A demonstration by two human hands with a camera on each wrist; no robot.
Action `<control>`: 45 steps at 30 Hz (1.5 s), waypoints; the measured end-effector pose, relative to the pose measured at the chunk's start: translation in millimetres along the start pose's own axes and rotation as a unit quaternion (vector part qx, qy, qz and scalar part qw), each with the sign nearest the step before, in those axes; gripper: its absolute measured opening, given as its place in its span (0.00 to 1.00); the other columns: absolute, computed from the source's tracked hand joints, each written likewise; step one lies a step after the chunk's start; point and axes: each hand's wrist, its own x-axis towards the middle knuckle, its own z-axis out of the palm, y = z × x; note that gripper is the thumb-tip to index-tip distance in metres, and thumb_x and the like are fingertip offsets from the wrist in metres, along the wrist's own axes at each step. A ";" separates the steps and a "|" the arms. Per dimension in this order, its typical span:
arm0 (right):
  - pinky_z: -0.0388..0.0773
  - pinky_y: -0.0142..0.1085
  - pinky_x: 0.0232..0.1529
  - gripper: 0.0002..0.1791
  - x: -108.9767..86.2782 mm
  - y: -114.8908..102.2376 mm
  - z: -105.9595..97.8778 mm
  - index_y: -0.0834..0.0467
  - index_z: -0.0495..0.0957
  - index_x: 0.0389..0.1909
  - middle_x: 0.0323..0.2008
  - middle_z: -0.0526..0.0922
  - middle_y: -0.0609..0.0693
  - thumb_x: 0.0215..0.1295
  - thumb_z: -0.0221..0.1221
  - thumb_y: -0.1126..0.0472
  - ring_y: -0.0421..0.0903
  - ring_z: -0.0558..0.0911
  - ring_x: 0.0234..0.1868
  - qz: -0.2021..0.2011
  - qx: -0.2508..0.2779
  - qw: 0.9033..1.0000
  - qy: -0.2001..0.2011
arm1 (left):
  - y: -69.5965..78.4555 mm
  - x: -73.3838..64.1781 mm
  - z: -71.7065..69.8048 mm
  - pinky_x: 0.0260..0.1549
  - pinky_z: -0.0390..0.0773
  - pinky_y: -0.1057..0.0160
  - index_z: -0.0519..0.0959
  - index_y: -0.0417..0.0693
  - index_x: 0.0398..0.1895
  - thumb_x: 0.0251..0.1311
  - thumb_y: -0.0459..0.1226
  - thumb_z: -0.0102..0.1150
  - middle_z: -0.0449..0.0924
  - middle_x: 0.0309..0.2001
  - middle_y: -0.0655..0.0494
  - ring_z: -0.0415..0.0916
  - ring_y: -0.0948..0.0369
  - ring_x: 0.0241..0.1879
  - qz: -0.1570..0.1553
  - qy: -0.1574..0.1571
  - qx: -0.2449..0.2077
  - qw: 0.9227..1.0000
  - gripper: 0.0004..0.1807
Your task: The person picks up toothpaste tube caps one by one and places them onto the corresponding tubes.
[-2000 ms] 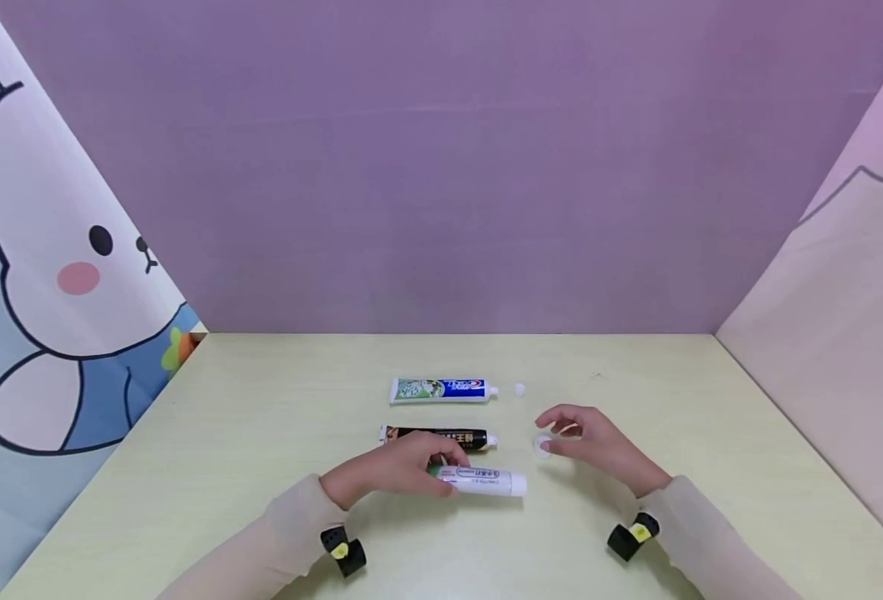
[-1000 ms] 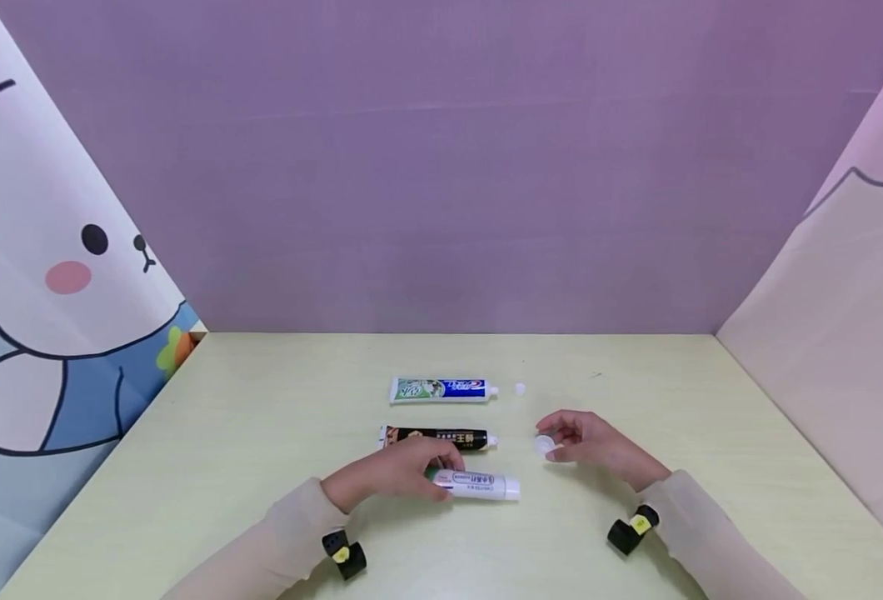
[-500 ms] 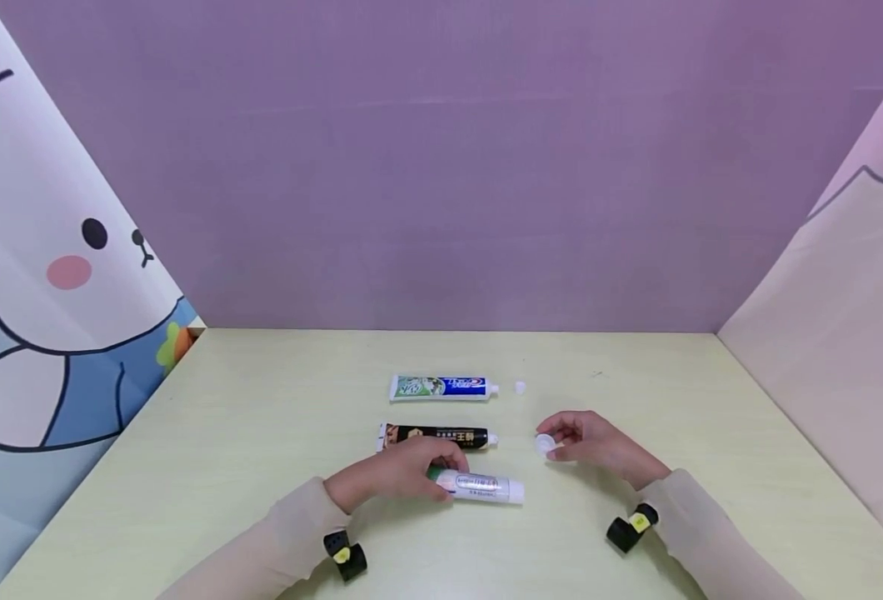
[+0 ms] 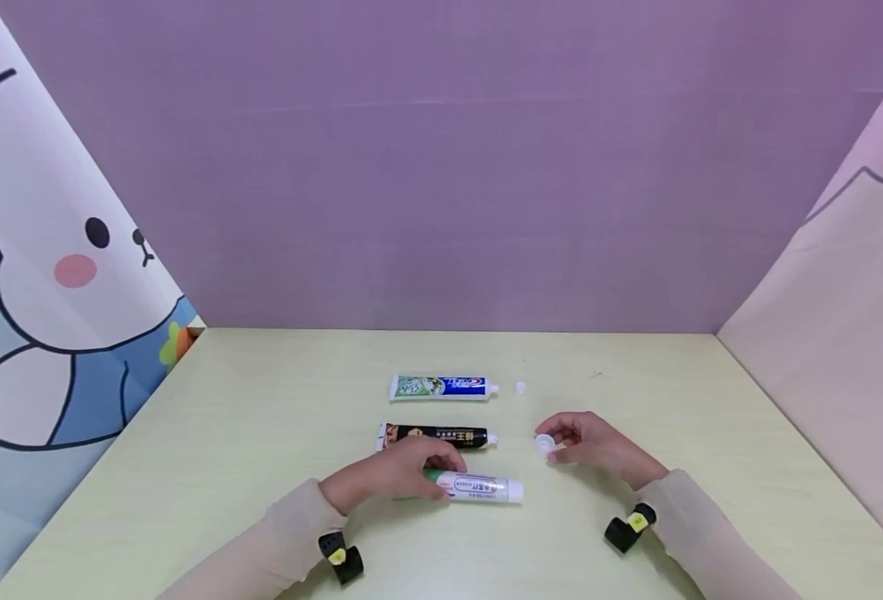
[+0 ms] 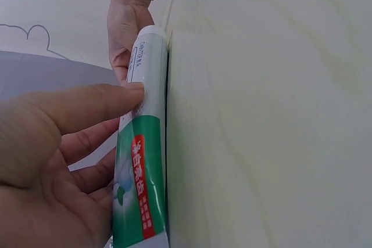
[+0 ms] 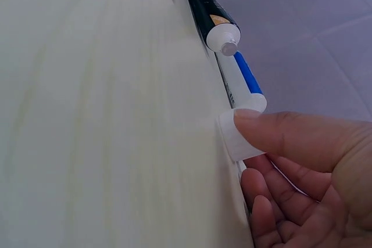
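Observation:
My left hand (image 4: pixel 400 475) holds a white and green toothpaste tube (image 4: pixel 479 487) between thumb and fingers. Red lettering shows on the green part of this toothpaste tube (image 5: pixel 139 161) in the left wrist view, its white end pointing right. My right hand (image 4: pixel 591 442) pinches a round white cap (image 4: pixel 545 445) low at the table; in the right wrist view the thumb lies on the cap (image 6: pixel 241 140). Just behind the left hand lies a black toothpaste tube (image 4: pixel 449 437), its narrow nozzle bare. Farther back is a blue and green toothpaste tube (image 4: pixel 441 388), nozzle also bare.
A small white cap (image 4: pixel 520 387) sits right of the blue and green tube's nozzle. The pale wooden table (image 4: pixel 276 392) meets a purple backdrop (image 4: pixel 441 167) at the back. Printed panels stand at both sides, the left one with a cartoon rabbit (image 4: pixel 74 217).
My right fingers have come down around the white cap and now pinch it. The tube in my left hand has dipped and turned slightly; the left hand has barely moved.

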 end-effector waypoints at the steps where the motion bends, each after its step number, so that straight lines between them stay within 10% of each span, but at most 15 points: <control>1: 0.72 0.28 0.35 0.20 0.4 0.0 0.3 0.66 0.77 0.48 0.35 0.77 0.52 0.51 0.66 0.69 0.45 0.72 0.36 -0.002 -0.003 1.000 0.000 | -0.3 -0.1 -0.3 0.43 0.72 0.67 0.80 0.54 0.41 0.46 0.32 0.70 0.79 0.39 0.66 0.74 0.68 0.40 0.000 0.000 -0.007 1.000 0.17; 33: 0.72 0.30 0.38 0.16 5.8 6.8 3.7 0.63 0.78 0.43 0.37 0.78 0.52 0.53 0.66 0.67 0.47 0.73 0.38 -0.005 -0.020 1.000 0.014 | -13.6 18.7 -19.8 0.42 0.76 0.67 0.79 0.38 0.43 0.57 0.29 0.61 0.81 0.42 0.46 0.77 0.57 0.41 0.098 0.061 -0.055 0.992 0.11; 45: 0.75 0.31 0.39 0.15 5.2 6.8 1.9 0.63 0.78 0.43 0.38 0.80 0.53 0.55 0.65 0.66 0.47 0.75 0.39 0.004 -0.001 1.000 0.026 | -27.0 28.9 -27.3 0.42 0.75 0.65 0.79 0.40 0.43 0.56 0.31 0.62 0.80 0.40 0.52 0.75 0.60 0.40 0.045 0.103 -0.038 0.993 0.11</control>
